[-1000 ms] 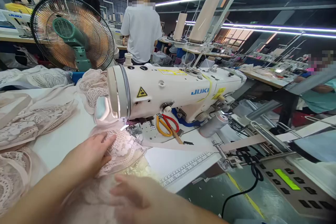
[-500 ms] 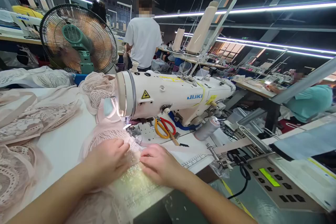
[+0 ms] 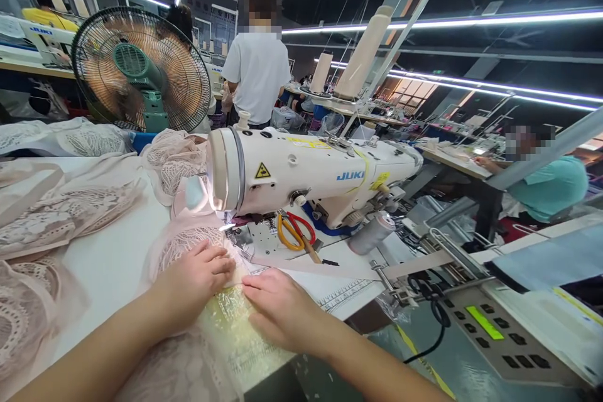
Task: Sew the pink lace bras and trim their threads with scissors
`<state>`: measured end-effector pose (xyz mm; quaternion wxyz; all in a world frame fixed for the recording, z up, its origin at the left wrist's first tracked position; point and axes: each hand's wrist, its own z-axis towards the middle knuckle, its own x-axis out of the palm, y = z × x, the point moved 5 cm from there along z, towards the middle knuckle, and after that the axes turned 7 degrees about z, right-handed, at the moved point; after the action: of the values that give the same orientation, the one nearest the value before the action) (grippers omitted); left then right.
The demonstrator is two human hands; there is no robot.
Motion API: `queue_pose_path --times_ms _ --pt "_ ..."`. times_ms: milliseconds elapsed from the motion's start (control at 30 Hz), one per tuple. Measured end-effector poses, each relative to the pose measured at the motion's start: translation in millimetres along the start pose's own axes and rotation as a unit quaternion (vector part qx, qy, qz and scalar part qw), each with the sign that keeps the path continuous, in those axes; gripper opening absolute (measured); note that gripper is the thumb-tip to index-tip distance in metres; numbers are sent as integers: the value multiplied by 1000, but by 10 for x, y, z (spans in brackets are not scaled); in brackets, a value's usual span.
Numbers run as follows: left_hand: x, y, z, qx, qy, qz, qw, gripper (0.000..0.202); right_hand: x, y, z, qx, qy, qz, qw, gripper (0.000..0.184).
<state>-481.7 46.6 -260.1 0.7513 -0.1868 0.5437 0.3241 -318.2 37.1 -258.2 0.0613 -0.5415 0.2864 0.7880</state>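
Lace garment: the pinkish-beige lace garment (image 3: 188, 240) lies on the white counter (image 3: 110, 251), its far part up against the needle area of the machine; it reaches toward the front edge, below both hands.
Yellow section: a pale yellow, shiny section (image 3: 228, 320) shows between and below the hands; whether it is joined to the lace cannot be told.
Left hand: the left hand (image 3: 192, 286) rests palm down on the lace, fingers bent and close together; whether it pinches cloth underneath cannot be told.
Right hand: the right hand (image 3: 282, 309) sits just beside the left, fingertips drawn together at the edge of the yellow section; whether they pinch it cannot be told.
Sewing machine: the white JUKI sewing machine (image 3: 306, 173) stands beyond the hands, its lamp lit over the needle.
Machine bed: scissors (image 3: 281, 233) with one yellow and one red handle; a wooden-handled brush (image 3: 312, 252) just beside them; a grey thread spool (image 3: 372, 232) to the right.
Ruler: a printed ruler (image 3: 343, 295) along the counter's front edge.
Left side: more lace pieces (image 3: 80, 217), loosely heaped.
Right side: a control box (image 3: 518, 339) with a green display.
Behind: a large fan (image 3: 134, 59); a person in a white T-shirt (image 3: 258, 75), back turned.
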Motion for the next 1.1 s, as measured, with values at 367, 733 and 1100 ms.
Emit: queue_pose_path --times_ms 367,733,1100 --pt "-74 50 81 -9 29 19 999 30 11 -24 241 22 47 -43 998 23" --pt "-15 135 79 -21 16 32 999 29 57 -35 262 26 20 -31 999 26" --pt "63 329 87 -5 50 36 998 36 81 -98 210 6 -33 15 999 26"
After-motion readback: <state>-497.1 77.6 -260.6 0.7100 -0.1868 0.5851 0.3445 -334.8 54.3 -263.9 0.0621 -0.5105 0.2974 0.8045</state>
